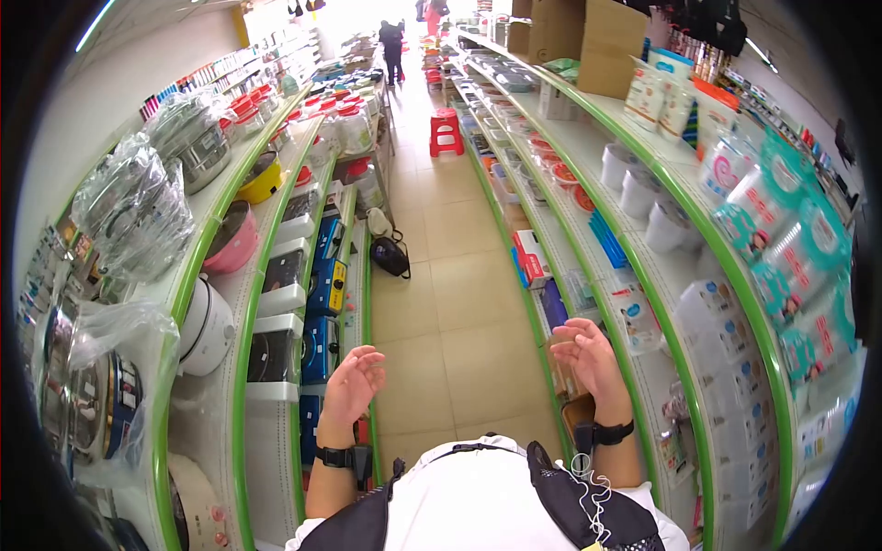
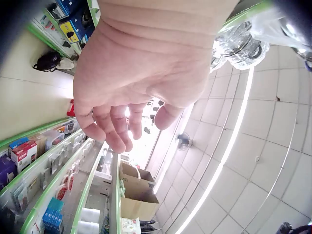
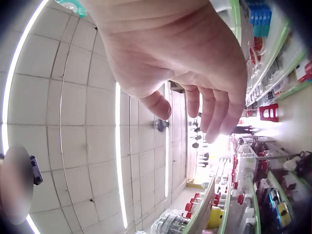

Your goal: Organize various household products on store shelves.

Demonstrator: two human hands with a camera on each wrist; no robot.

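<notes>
Left hand (image 1: 355, 379): raised near blue boxes (image 1: 318, 347), fingers loosely bent.
Right hand (image 1: 590, 364): raised near a purple box (image 1: 554, 303), likewise relaxed, apart from the left.
Floor (image 1: 478, 367): tiled, between shelves (image 1: 274, 450).

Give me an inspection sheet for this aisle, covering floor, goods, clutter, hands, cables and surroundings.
Surface: tiled floor running between green-edged shelves.
Job's things: nothing seen in either hand; blue boxes are near the left, a purple box near the right.
Clutter: black bag beside the left shelves; red stool farther up the aisle.
Hands: left hand and right hand both raised, fingers loosely bent.
Cables: thin white cord, looped and loose, by the wearer's right strap.
Surroundings: person in dark clothing at the far end; open cardboard box on the right shelving's top.
</notes>
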